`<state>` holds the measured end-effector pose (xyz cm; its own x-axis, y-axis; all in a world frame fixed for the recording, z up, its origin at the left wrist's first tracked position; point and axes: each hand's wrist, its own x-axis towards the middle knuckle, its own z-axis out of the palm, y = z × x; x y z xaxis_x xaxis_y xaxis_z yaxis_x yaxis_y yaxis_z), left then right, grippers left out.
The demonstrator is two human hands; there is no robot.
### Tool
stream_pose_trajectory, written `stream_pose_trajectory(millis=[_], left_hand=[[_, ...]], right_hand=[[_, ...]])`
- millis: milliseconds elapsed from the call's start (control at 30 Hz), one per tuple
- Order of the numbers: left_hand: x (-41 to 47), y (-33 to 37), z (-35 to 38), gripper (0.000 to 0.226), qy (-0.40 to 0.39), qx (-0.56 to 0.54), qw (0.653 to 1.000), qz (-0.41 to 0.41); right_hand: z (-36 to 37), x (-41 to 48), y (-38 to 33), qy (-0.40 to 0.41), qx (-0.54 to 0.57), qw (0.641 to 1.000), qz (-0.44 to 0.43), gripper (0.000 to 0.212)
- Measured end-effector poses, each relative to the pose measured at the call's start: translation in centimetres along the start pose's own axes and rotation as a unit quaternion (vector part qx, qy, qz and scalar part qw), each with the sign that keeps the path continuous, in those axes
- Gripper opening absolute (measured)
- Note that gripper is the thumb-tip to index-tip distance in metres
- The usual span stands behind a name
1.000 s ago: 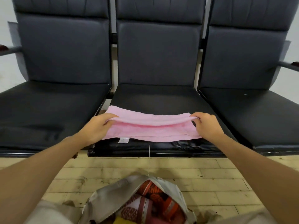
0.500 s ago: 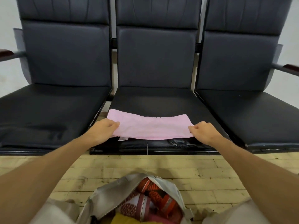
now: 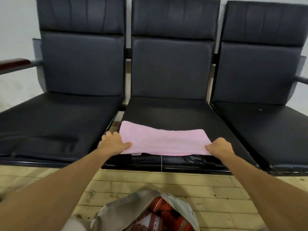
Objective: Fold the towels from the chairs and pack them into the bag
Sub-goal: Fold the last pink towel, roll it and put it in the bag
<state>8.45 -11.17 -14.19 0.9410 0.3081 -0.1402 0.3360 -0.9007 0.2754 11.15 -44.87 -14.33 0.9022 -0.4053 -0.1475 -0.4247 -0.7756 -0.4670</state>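
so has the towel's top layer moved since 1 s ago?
Yes. It dropped flat: the towel now lies as one strip on the middle seat, both hands at its near corners.

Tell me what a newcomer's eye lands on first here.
The pink towel stands out first, lying folded flat at the front of the middle chair seat in a row of three dark chairs. The left hand and right hand pinch its two near corners. Next comes the open grey bag on the wooden floor below, with red patterned cloth showing inside.
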Motion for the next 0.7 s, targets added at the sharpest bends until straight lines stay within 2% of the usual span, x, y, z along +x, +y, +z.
stream_pose_trajectory(millis=[67,133,233,300,367,433,500,600,700], left_hand=[[-0.5,0.2,-0.2,0.041,0.000,0.015,0.999,0.039],[-0.9,0.2,-0.3,0.020,0.007,-0.051,0.997,0.064],[-1.6,-0.1,-1.2,0.023,-0.021,-0.254,0.967,0.016],[-1.9,-0.7,-2.4,0.020,-0.057,-0.411,0.907,-0.078],[-2.4,-1.8,-3.7,0.017,-0.107,-0.538,0.820,-0.161],[-2.6,-2.8,-4.7,0.010,-0.111,-0.609,0.764,-0.183],[-2.8,-3.1,-5.5,0.008,-0.084,-0.646,0.738,-0.173],[-3.1,-2.0,-6.2,0.011,-0.016,-0.666,0.732,-0.142],[-4.0,0.5,-7.0,0.019,0.021,-0.659,0.744,-0.106]], right_hand=[[-0.3,-0.5,-0.2,-0.008,0.002,1.000,0.013,0.016],[-0.7,-1.2,-0.6,-0.028,0.005,0.999,0.015,0.018],[-1.4,-2.6,-1.3,-0.085,0.046,0.995,0.000,0.030],[-1.6,-3.6,-2.0,-0.126,0.049,0.991,-0.007,0.030],[-1.6,-4.1,-2.5,-0.157,0.062,0.986,-0.005,0.029],[-1.4,-4.2,-2.7,-0.169,0.095,0.981,-0.006,0.035],[-0.9,-3.9,-2.8,-0.184,0.143,0.972,0.008,0.045],[-0.4,-3.6,-2.9,-0.196,0.228,0.953,0.029,0.044],[-0.8,-3.4,-2.6,-0.195,0.283,0.938,0.045,0.028]])
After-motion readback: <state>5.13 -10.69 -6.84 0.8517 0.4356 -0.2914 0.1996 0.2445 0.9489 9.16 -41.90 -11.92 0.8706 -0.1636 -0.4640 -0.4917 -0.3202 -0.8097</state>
